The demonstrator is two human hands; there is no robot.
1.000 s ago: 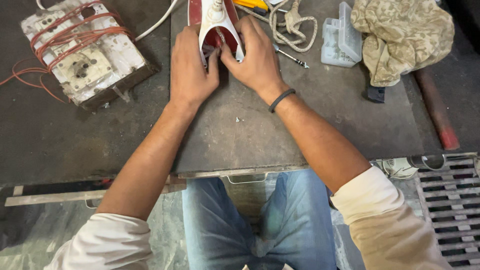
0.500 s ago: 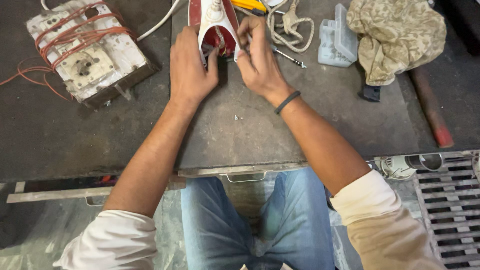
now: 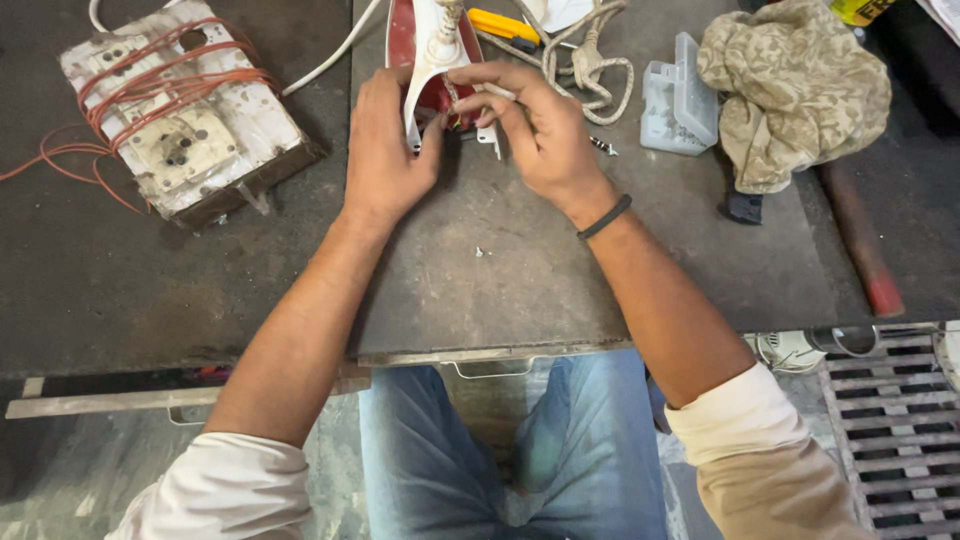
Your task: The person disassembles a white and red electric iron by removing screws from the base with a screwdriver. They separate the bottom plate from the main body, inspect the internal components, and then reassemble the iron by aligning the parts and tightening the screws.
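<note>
At the iron [image 3: 432,60], right hand [image 3: 535,125] newly raised

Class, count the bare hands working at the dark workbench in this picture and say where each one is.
2. The left hand grips the red and white clothes iron on its left side; the right hand pinches at its rear end. None seem hidden.

Cream sleeves pushed up both arms, faded blue jeans — a black band [image 3: 606,217] on the right wrist.
</note>
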